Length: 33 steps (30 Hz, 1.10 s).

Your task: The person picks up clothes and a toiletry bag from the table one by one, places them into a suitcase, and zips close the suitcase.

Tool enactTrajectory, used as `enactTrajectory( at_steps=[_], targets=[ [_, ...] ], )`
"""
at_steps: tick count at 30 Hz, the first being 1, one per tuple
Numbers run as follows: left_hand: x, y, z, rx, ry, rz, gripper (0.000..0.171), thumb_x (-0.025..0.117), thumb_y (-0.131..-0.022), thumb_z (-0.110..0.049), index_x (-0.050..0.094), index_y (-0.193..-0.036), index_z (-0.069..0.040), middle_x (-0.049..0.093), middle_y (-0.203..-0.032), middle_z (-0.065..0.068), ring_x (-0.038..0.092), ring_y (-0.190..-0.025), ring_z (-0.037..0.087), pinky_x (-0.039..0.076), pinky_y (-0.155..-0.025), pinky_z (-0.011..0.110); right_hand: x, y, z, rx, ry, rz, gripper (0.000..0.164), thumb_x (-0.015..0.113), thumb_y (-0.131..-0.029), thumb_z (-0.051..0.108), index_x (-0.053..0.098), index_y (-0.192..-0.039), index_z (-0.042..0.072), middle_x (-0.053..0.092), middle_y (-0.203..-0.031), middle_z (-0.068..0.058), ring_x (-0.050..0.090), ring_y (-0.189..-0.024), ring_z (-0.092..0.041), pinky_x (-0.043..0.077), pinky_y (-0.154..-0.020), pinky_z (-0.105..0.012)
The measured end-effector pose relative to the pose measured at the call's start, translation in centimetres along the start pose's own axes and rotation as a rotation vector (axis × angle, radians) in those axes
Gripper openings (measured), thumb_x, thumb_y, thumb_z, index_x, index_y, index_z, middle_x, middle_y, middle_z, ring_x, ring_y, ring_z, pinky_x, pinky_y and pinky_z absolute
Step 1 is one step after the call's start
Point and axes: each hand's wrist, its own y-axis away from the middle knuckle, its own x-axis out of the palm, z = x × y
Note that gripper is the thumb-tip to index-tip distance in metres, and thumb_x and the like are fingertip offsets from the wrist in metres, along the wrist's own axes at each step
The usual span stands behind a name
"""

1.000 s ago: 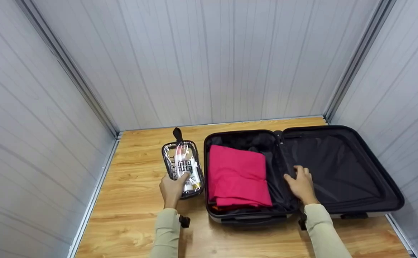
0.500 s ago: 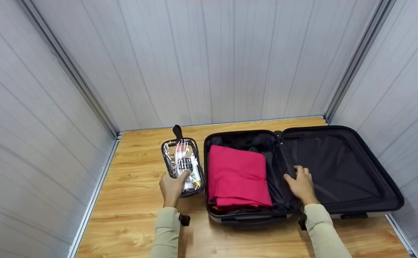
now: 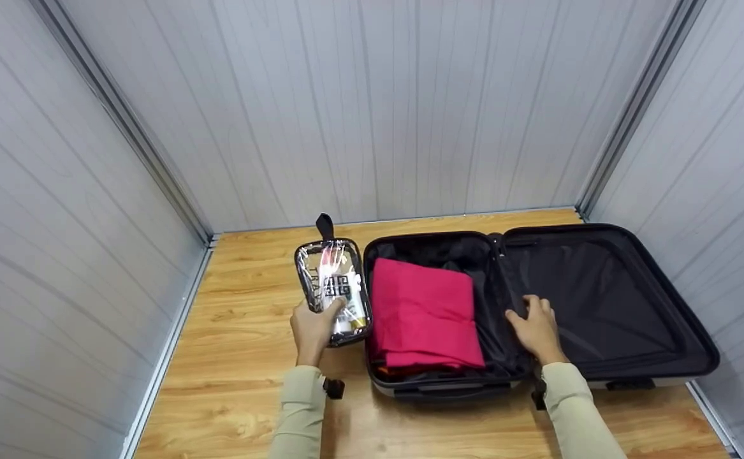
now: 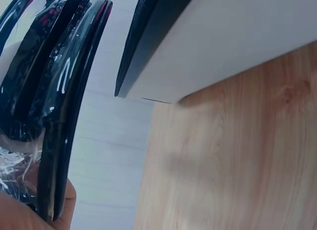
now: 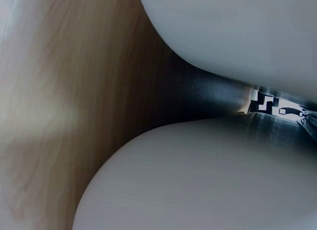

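Observation:
My left hand [image 3: 313, 328] holds a clear toiletry bag [image 3: 333, 268] with black trim, thumb on its top face and fingers out of sight beneath. Tubes or bottles show through the plastic. The bag is above the floor, close to the left rim of an open suitcase [image 3: 442, 387]. In the left wrist view, the black edge of the bag [image 4: 54, 165] is within my fingers. My right hand [image 3: 537, 328] grips the suitcase's middle edge, thumb to the left and curled fingers to the right; the right wrist view does not show this hand.
Folded bright pink cloth [image 3: 426, 312] lies in the left half of the suitcase. A black-lined lid [image 3: 601, 299] lies spread to the right. Pale panel walls [image 3: 372, 108] surround the wooden floor [image 3: 244, 331].
My left hand has lifted the toiletry bag slightly and shifted it rightward, nearer the suitcase. My right hand has stayed on the suitcase's middle edge.

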Motion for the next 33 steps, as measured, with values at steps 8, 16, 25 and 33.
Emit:
enactTrajectory(
  at_steps=[8,16,25,33],
  targets=[
    [0.7,0.6,-0.9,0.007,0.047,0.024,0.038,0.086,-0.074,-0.044,0.068,-0.082,-0.012,0.067,-0.077,0.004,0.060,-0.069,0.020,0.050,-0.065,0.033,0.0,0.0,0.0,-0.001,-0.001,0.001,0.063,0.060,-0.100,0.031,0.040,-0.149,-0.004,0.043,-0.137,-0.030,0.040,-0.130,-0.048,0.035,-0.109,-0.061],
    [1.8,1.3,-1.7,0.040,0.083,0.058,0.036,0.086,-0.074,-0.041,0.072,-0.087,-0.010,0.071,-0.078,0.005,0.062,-0.069,0.020,0.053,-0.066,0.034,-0.1,0.1,0.0,0.015,-0.005,0.026,0.066,0.059,-0.101,0.035,0.037,-0.151,-0.002,0.041,-0.139,-0.028,0.038,-0.132,-0.046,0.034,-0.111,-0.060],
    [3.0,1.9,-2.3,0.039,0.077,0.095,0.036,0.087,-0.072,-0.041,0.072,-0.086,-0.011,0.070,-0.079,0.005,0.062,-0.070,0.019,0.054,-0.068,0.033,-0.1,0.0,0.1,0.013,-0.005,0.026,0.065,0.059,-0.102,0.034,0.037,-0.150,-0.003,0.041,-0.140,-0.029,0.037,-0.134,-0.047,0.034,-0.111,-0.061],
    [3.7,2.3,-2.9,0.043,0.108,0.130,0.037,0.087,-0.070,-0.040,0.072,-0.088,-0.011,0.071,-0.080,0.004,0.063,-0.069,0.019,0.054,-0.067,0.033,0.1,0.1,0.1,0.012,-0.009,0.019,0.065,0.059,-0.101,0.034,0.038,-0.150,-0.003,0.041,-0.140,-0.029,0.038,-0.133,-0.047,0.035,-0.110,-0.061]
  ],
)
